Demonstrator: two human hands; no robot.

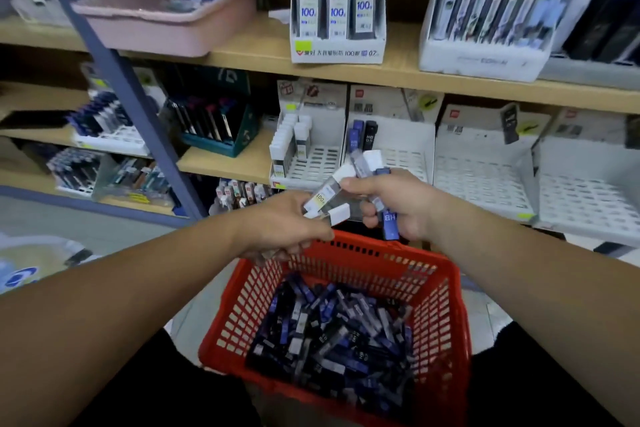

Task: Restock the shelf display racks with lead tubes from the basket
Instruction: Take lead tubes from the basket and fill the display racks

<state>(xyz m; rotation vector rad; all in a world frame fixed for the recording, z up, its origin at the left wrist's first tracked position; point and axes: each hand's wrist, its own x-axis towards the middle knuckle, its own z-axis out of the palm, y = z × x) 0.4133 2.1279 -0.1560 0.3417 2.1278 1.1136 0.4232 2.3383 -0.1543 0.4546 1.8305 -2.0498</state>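
A red plastic basket point(440, 291) sits below me, its bottom covered with several blue, black and grey lead tubes point(339, 333). Above its far rim my right hand point(394, 204) grips a bundle of tubes point(367, 163), white-capped ones and a blue one marked HB. My left hand point(284, 222) pinches the lower end of a white-capped tube point(329, 192) labelled 100 from that bundle. Straight ahead on the middle shelf stand white slotted display racks point(485, 180). The leftmost rack point(318, 166) holds a row of white-capped tubes, and the one beside it holds two dark tubes point(363, 135).
The upper shelf carries a box of 100-piece lead packs point(337, 3), a pink tray point(162, 17) and a pen display point(491, 10). A blue metal upright point(131, 97) slants at left, with more pen boxes point(214, 125) behind it. The right-hand racks point(588, 198) have no tubes in them.
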